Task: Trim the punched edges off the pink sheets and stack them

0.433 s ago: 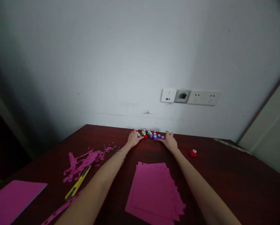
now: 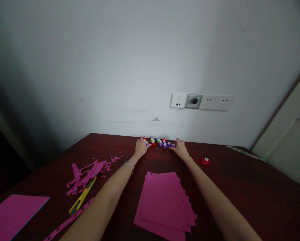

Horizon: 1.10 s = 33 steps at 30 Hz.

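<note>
Small craft punches (image 2: 160, 143) in red, green and purple, with white tops, are gathered at the back of the table by the wall. My left hand (image 2: 141, 147) rests at the left end of this cluster, thumb spread towards a red punch (image 2: 153, 143) and fingers at the outer side. At the right end is my right hand (image 2: 180, 149), its thumb apart from the fingers and close to a purple punch (image 2: 173, 145). Both hands are open and cupped beside the cluster; some fingertip contact is hard to make out.
Pink sheets (image 2: 163, 201) lie stacked between my forearms. Left are pink paper scraps (image 2: 87, 174), a yellow utility knife (image 2: 82, 196), a punched strip (image 2: 67, 223) and a pink pad (image 2: 16, 214). A lone red punch (image 2: 204, 161) sits right, with a pale strip (image 2: 245, 153) farther back.
The view has shifted slightly, so everything sits a little farther left. My hands stay at the two ends of the punch cluster, with no clear movement of the punches.
</note>
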{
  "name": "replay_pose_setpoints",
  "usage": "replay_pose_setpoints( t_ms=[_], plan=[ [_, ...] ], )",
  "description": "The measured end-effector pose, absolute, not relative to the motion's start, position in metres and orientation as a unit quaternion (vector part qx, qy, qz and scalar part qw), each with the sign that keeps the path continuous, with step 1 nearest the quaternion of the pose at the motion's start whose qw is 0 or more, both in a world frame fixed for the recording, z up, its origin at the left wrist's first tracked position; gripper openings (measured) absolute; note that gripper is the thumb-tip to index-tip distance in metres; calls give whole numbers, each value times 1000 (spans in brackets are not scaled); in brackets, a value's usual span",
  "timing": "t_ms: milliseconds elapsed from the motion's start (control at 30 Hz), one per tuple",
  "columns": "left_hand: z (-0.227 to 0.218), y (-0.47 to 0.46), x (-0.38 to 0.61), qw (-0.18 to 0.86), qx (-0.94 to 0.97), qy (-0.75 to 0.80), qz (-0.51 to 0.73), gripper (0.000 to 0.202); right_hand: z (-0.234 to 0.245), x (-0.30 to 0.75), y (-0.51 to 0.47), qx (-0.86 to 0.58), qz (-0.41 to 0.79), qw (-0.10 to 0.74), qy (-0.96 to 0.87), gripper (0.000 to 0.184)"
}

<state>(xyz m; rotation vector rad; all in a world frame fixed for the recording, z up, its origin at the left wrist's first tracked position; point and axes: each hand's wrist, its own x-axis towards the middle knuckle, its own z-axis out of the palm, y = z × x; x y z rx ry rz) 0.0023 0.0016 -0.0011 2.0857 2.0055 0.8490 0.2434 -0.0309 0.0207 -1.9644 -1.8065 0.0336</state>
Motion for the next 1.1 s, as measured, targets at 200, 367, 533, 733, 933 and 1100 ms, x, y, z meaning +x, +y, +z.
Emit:
replay_pose_setpoints(
  t_ms=[200, 367, 533, 733, 933, 1100],
  plan=[
    [-7, 5, 5, 34, 677, 696, 239, 71, 52, 286, -56, -751, -3, 214, -625, 50],
    [-13, 9, 7, 41, 681, 697, 222, 81, 67, 350, -78, -815, 49, 156, -556, 65],
    [-15, 12, 4, 63, 687, 687, 227, 85, 61, 384, -90, -798, 171, 111, -568, 53],
    [-8, 11, -3, 78, 676, 680, 272, 62, 42, 379, -89, -766, 250, 118, -580, 33],
    [-2, 7, -7, 78, 646, 689, 320, 56, 33, 361, -84, -760, 226, 147, -592, 21],
    [-3, 8, -5, 100, 649, 681, 323, 61, 31, 322, -69, -705, 188, 178, -660, 27]
  ],
)
